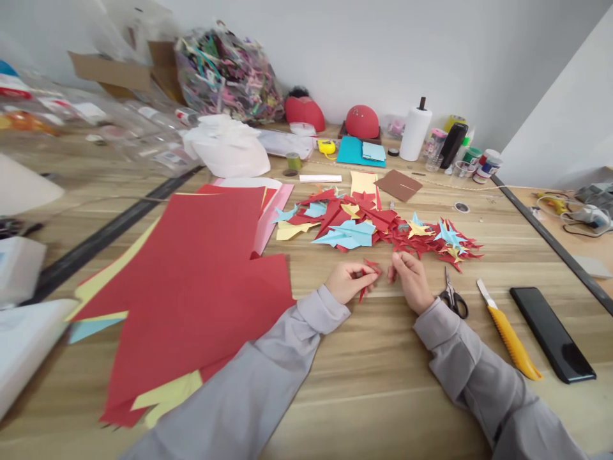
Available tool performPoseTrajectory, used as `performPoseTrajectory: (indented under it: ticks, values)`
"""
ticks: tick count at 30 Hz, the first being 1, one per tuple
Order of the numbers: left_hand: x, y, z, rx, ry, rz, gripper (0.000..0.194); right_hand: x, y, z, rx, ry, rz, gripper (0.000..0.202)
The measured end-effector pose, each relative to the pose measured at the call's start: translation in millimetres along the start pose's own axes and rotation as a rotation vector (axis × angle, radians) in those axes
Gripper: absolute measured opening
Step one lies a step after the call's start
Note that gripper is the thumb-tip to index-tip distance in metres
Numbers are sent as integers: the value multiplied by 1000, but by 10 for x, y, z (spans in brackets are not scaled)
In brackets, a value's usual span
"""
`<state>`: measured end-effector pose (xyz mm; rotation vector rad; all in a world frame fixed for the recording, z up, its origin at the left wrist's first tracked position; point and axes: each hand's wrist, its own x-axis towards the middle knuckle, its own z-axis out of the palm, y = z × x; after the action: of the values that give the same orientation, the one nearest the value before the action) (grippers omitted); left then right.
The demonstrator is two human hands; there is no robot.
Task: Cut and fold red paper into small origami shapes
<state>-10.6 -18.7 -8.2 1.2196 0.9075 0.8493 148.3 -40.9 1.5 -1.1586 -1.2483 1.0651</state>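
My left hand (345, 282) pinches a small piece of folded red paper (363, 294) above the table, its pointed ends sticking out past the fingers. Just to its right, my right hand (412, 281) is closed, thumb against bent fingers. Whether anything is in that pinch is too small to tell. Beyond both hands lies a heap of folded paper: a light blue paper plane (348, 235), a yellow paper plane (293, 230), and many red pointed pieces (421, 245). Black-handled scissors (454, 300) lie beside my right wrist.
Large red paper sheets (205, 287) cover the table's left side. A yellow-handled knife (510, 335) and a black phone (550, 332) lie at right. Behind the heap are a brown square (398, 185), a yellow tape measure (327, 147), a white roll (416, 133) and several jars (487, 166).
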Motion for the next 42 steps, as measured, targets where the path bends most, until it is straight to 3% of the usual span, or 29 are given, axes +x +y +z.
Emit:
performPoseTrajectory:
  ticks: [6, 15, 22, 30, 42]
  values:
    - [6, -13, 4, -46, 28, 1, 33, -11, 20, 26, 64, -36, 42, 39]
    - [-11, 8, 23, 14, 32, 110, 28, -18, 80, 17, -26, -153, 35, 37]
    - [-19, 4, 8, 6, 22, 61, 31, -16, 59, -9, -38, -191, 42, 37]
    - [-14, -31, 21, 119, 11, 189, 21, -23, 52, 15, -62, -205, -25, 34]
    - [-6, -23, 43, 24, 51, 52, 27, -28, 71, 1, -82, -214, 2, 29]
